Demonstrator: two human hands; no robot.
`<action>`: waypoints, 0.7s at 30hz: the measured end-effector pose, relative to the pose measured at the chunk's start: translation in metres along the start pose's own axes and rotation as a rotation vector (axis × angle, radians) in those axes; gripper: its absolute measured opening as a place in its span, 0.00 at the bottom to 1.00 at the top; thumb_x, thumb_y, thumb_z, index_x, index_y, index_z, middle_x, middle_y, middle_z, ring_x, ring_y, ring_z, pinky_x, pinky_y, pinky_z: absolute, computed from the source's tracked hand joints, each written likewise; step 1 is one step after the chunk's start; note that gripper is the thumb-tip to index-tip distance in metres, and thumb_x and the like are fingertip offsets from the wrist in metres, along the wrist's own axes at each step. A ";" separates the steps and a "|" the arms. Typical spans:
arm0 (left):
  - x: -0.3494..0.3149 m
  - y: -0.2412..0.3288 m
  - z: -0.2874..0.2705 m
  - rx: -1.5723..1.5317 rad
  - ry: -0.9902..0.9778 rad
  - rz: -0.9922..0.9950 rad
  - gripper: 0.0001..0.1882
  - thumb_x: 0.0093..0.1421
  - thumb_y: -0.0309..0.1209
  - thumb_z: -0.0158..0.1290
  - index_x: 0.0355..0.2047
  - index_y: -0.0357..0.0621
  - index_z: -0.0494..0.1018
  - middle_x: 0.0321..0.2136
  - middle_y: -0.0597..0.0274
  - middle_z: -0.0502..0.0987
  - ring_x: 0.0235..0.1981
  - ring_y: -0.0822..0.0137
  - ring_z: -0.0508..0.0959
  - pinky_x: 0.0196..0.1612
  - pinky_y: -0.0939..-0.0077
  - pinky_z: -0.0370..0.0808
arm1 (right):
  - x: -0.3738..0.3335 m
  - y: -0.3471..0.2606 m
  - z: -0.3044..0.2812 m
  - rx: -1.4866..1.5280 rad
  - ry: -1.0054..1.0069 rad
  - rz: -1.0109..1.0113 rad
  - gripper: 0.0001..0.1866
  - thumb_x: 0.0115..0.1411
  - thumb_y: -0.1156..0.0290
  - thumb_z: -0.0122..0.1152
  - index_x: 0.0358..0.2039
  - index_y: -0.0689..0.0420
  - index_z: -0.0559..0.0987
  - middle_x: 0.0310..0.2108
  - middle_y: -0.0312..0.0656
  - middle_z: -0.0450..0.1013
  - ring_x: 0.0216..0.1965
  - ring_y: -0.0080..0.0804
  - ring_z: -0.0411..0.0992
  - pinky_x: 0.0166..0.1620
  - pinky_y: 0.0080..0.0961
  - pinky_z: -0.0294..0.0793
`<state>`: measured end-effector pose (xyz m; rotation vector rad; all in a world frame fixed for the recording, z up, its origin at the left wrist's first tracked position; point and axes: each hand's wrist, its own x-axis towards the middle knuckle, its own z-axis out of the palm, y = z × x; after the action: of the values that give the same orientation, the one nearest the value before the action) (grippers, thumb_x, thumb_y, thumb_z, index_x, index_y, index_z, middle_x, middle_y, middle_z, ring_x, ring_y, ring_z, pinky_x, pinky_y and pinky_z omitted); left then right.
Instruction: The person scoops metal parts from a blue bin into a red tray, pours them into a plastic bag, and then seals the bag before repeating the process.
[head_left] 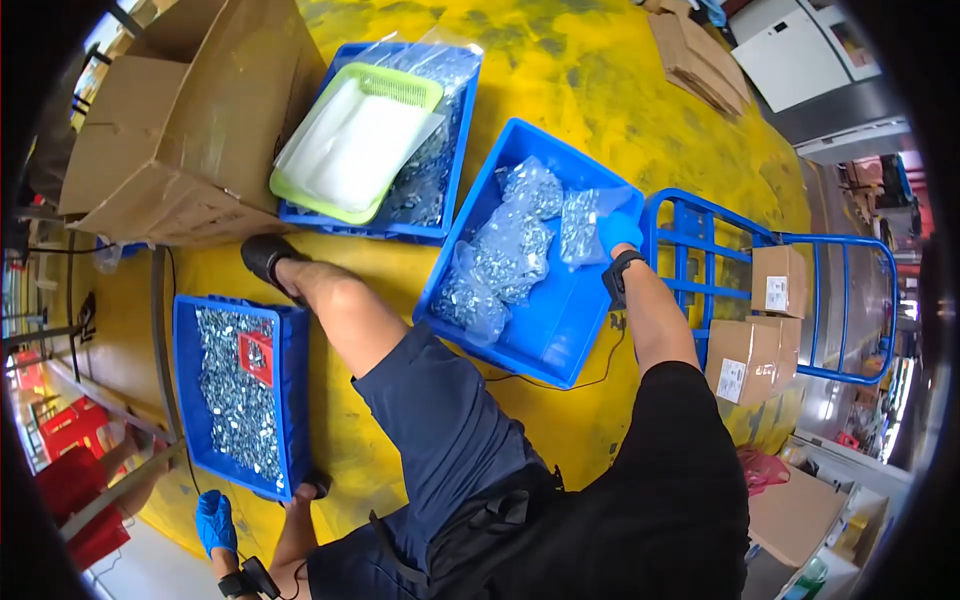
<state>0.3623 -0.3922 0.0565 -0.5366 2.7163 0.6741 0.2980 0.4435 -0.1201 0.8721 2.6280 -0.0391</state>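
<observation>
My right hand (pixel 619 231), in a blue glove, grips the top of a clear plastic bag (pixel 580 226) filled with small shiny metal parts. That bag is at the upper right inside a blue bin (pixel 560 335), beside several similar filled bags (pixel 512 245). At the lower left, my left hand (pixel 215 523), also gloved in blue, is closed with its fingers curled, and nothing shows in it. It is just below another blue bin (pixel 297 385) holding loose metal parts (pixel 235 400). A small red box (pixel 257 357) sits on those parts.
A big open cardboard box (pixel 215 130) stands at the upper left. Beside it, a green basket (pixel 425 92) with white sheets rests on a blue bin (pixel 465 130). A blue trolley (pixel 700 240) carrying cardboard boxes (pixel 745 360) stands right. A metal rack (pixel 165 340) borders the left.
</observation>
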 end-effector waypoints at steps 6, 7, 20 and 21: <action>-0.024 0.054 0.000 -0.022 -0.001 -0.029 0.14 0.52 0.31 0.49 0.37 0.34 0.66 0.34 0.60 0.71 0.35 0.67 0.69 0.41 0.74 0.66 | 0.006 -0.034 -0.008 0.147 0.707 0.079 0.06 0.46 0.70 0.50 0.23 0.55 0.75 0.26 0.49 0.71 0.28 0.46 0.69 0.29 0.40 0.68; -0.023 0.071 0.003 0.015 -0.035 -0.041 0.15 0.53 0.32 0.48 0.37 0.34 0.66 0.34 0.59 0.71 0.35 0.67 0.69 0.42 0.75 0.65 | 0.016 -0.025 -0.011 0.116 0.715 0.016 0.06 0.45 0.71 0.49 0.22 0.56 0.75 0.25 0.48 0.71 0.27 0.45 0.69 0.27 0.39 0.67; 0.065 0.080 0.105 0.200 -0.342 0.044 0.20 0.46 0.43 0.45 0.33 0.42 0.72 0.32 0.46 0.72 0.36 0.50 0.72 0.39 0.64 0.68 | -0.249 -0.338 -0.250 1.387 -1.269 -0.720 0.16 0.57 0.62 0.45 0.38 0.62 0.69 0.28 0.40 0.70 0.27 0.25 0.69 0.32 0.17 0.70; 0.067 0.085 0.109 0.167 -0.331 0.044 0.20 0.46 0.43 0.45 0.33 0.42 0.72 0.32 0.46 0.72 0.36 0.50 0.72 0.39 0.64 0.68 | -0.274 -0.368 -0.257 1.379 -1.237 -0.757 0.17 0.57 0.61 0.45 0.39 0.62 0.69 0.30 0.41 0.69 0.28 0.26 0.69 0.33 0.18 0.70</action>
<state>0.2872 -0.2874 -0.0275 -0.2960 2.4485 0.4909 0.1993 0.0254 0.1835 -0.0750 1.2581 -1.9432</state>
